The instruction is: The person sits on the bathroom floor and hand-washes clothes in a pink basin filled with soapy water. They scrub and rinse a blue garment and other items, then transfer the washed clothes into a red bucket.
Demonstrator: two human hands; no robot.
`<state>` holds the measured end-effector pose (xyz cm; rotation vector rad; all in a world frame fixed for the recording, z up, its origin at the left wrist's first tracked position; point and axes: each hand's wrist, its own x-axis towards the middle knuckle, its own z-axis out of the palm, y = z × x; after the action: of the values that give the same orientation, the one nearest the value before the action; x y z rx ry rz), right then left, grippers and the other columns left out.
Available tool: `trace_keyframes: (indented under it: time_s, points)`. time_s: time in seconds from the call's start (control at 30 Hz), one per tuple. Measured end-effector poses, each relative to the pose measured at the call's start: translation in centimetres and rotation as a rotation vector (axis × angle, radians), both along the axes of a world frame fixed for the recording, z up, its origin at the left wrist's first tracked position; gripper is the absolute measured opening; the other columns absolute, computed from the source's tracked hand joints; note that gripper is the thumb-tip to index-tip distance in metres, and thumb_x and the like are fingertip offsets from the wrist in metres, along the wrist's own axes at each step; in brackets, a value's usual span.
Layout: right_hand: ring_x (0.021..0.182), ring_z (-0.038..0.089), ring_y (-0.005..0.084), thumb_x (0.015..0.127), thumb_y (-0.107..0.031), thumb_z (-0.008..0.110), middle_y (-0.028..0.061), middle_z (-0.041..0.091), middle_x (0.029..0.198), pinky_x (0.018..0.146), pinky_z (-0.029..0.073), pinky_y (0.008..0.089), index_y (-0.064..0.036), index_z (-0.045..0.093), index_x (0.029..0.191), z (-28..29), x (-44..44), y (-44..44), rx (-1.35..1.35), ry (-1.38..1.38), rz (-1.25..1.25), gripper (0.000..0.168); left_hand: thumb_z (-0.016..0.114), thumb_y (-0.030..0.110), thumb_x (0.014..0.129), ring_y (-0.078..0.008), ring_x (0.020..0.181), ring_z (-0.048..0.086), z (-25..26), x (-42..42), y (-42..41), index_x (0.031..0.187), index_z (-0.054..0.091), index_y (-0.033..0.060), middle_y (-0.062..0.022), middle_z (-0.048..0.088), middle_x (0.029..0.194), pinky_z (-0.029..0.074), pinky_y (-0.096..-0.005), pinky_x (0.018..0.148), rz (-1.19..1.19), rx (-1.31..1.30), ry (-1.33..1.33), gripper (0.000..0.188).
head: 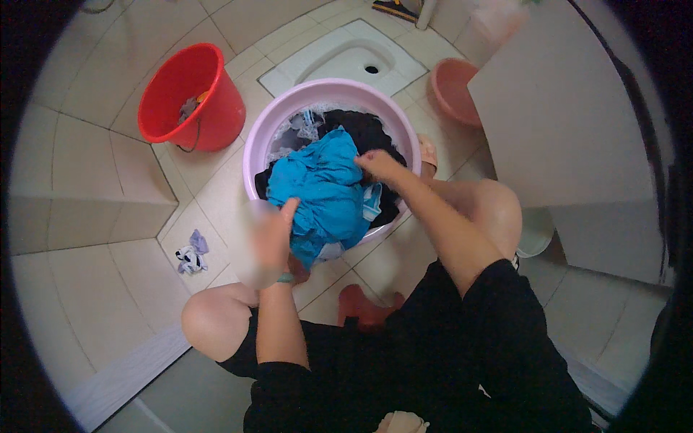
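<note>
A wet blue garment (325,189) lies bunched over black clothes (360,127) in a round pink plastic basin (333,89) with suds along its inner edge. My left hand (273,238) is at the garment's lower left edge, thumb against the cloth; a blur covers much of this hand, so its grip cannot be told. My right hand (379,165) has its fingers closed at the garment's right edge, pinching the fabric. A light blue and white striped piece (372,201) shows below my right hand, and a pale cloth (330,250) hangs at the basin's near rim.
A red bucket (233,116) with cloth inside stands left of the basin. Behind is a white squat toilet (341,51); a pink basin (455,92) is at right, beside a pale cabinet-like panel (547,124). Small cloths (192,254) lie on the tiles. A red stool (363,308) is beneath me.
</note>
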<state>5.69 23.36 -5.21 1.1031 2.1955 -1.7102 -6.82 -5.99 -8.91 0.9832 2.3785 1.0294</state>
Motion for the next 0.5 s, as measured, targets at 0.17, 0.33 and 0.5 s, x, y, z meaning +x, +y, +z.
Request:
trace_keyframes:
  time_s: [0.17, 0.33, 0.5]
  points:
    - [0.076, 0.058, 0.0205, 0.074, -0.041, 0.064, 0.0102, 0.061, 0.086, 0.068, 0.047, 0.0340, 0.000, 0.060, 0.088, -0.5, 1.0, -3.6, 0.082, 0.089, -0.040, 0.043, 0.050, 0.017, 0.081, -0.0174, 0.088, 0.054, 9.6, 1.1, 4.0, 0.109, 0.054, 0.0014, -0.0081, 0.057, 0.100, 0.043, -0.0288, 0.079, 0.098, 0.132, -0.353, 0.033]
    - [0.073, 0.056, 0.0194, 0.082, -0.036, 0.056, 0.0043, 0.056, 0.076, 0.066, 0.046, 0.0339, -0.006, 0.057, 0.082, 1.1, -1.0, -5.2, -0.222, 0.374, -0.298, 0.030, 0.051, 0.021, 0.082, -0.0160, 0.086, 0.056, 13.3, 0.6, 5.6, 0.106, 0.054, -0.0008, -0.0074, 0.058, 0.098, 0.045, -0.0282, 0.079, 0.049, 0.221, -0.325, 0.032]
    - [0.079, 0.057, 0.0184, 0.089, -0.038, 0.045, 0.0046, 0.057, 0.087, 0.067, 0.049, 0.0385, -0.009, 0.054, 0.095, 8.8, -2.4, -2.4, -0.698, 0.439, -0.479, 0.031, 0.051, 0.024, 0.084, -0.0231, 0.090, 0.059, 17.6, -1.9, 5.4, 0.106, 0.053, -0.0011, -0.0127, 0.060, 0.102, 0.048, -0.0358, 0.082, 0.345, 0.585, -0.913, 0.033]
